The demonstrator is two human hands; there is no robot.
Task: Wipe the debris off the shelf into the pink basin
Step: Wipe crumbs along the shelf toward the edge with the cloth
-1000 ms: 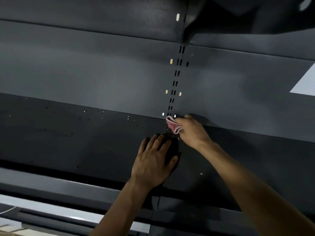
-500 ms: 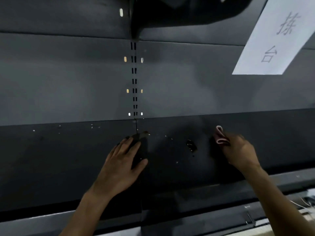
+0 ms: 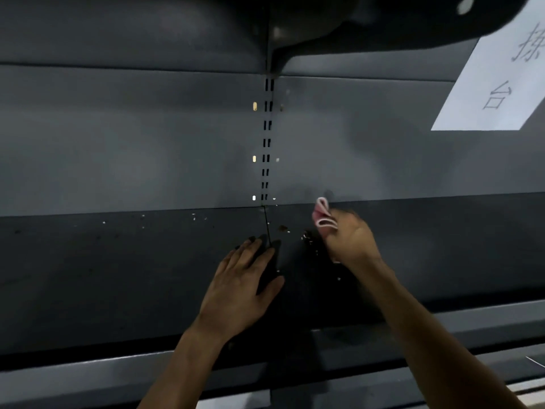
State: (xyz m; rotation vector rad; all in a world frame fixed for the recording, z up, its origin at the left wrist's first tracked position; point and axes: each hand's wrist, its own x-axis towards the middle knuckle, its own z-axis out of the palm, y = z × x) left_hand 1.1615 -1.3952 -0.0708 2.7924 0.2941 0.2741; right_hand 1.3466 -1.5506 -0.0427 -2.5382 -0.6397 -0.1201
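Gripping a bunched pink cloth with a white edge, the right hand has its fingers curled round the fabric, which sticks out of the fist toward 11 o'clock. The left hand lies flat on the dark shelf with its fingers straight and its thumb spread toward 2 o'clock, holding nothing. Its fingertips reach the seam where two shelf boards meet.

A small cluster of debris, pale and brown crumbs, lies on the shelf between the two hands, just at 9 o'clock from the right fist and at 1 o'clock from the left fingertips. The right hand, the one with the cloth, is the nearer and is almost touching it. Finer specks trail along the shelf's back edge toward 9 o'clock, so the scatter's long axis runs from 9 to 3, across the seam. A sweep would likely have to draw the crumbs toward 6 o'clock, to the shelf's front lip. The pink basin is not in view, so which way it lies cannot be told.

Behind the hands rises a grey back panel, with a slotted upright at 12 o'clock. At 2 o'clock hangs a white paper sign. Its lower character reads 台, and the upper one is cut off by the frame.
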